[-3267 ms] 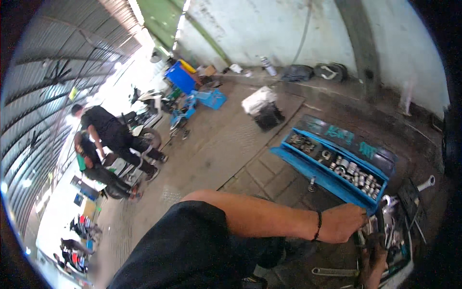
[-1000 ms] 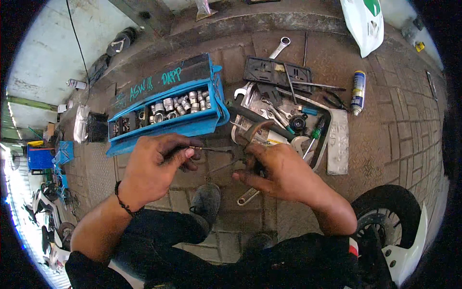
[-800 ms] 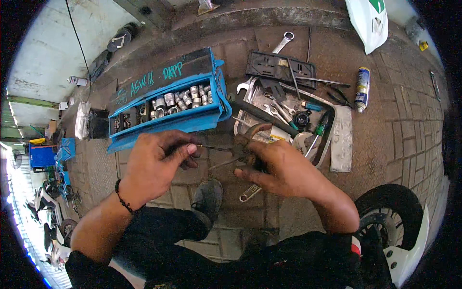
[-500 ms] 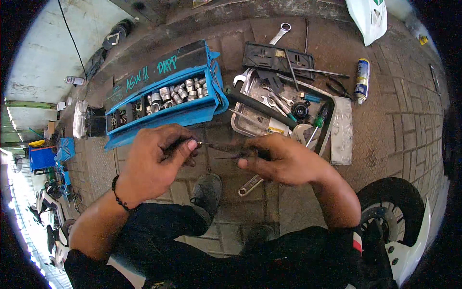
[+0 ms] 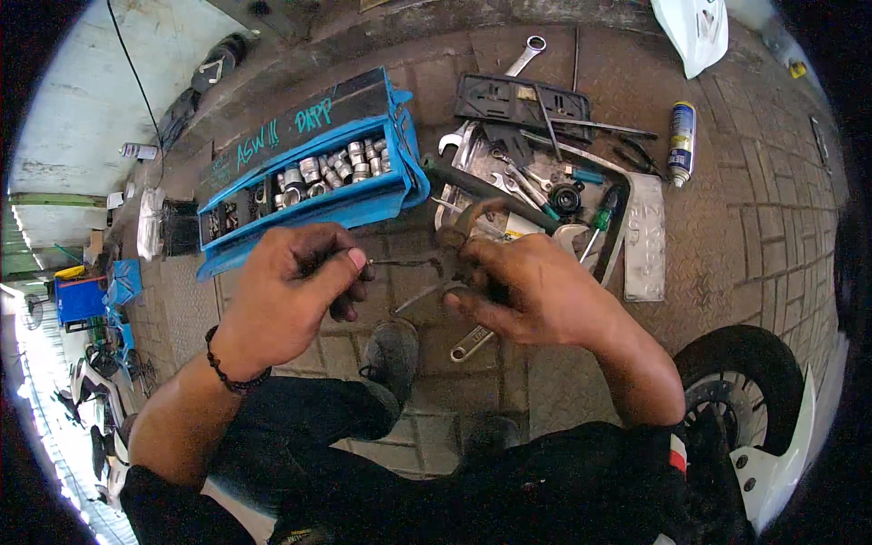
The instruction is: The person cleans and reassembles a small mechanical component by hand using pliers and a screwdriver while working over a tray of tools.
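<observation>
My left hand point(image 5: 295, 286) pinches the metal-coloured end of a thin, dark, wire-like piece point(image 5: 404, 263) between thumb and fingers. The piece points right, toward my other hand, and ends in a darker tip. Across a small gap, my right hand point(image 5: 536, 286) is closed with thumb and fingers together. From its fingertips a thin grey strip point(image 5: 416, 299) sticks out down and to the left. Above those fingers a brownish curved shape point(image 5: 477, 213) is blurred; I cannot tell what it is. Behind my left hand stands a blue toolbox point(image 5: 309, 207) of sockets point(image 5: 341, 165).
A metal tray point(image 5: 618, 238) holds wrenches, a green-handled screwdriver point(image 5: 601, 218) and a round black part point(image 5: 565, 198). A black plastic case point(image 5: 500, 102) lies across its far edge. A spray can point(image 5: 682, 143) stands right. A wrench point(image 5: 472, 342) lies below my right hand; a wheel point(image 5: 740, 386) is near right.
The wire-like piece and grey strip now show more clearly between my hands. The strip tilts further down. A blurred curved shape has appeared above my right hand.
</observation>
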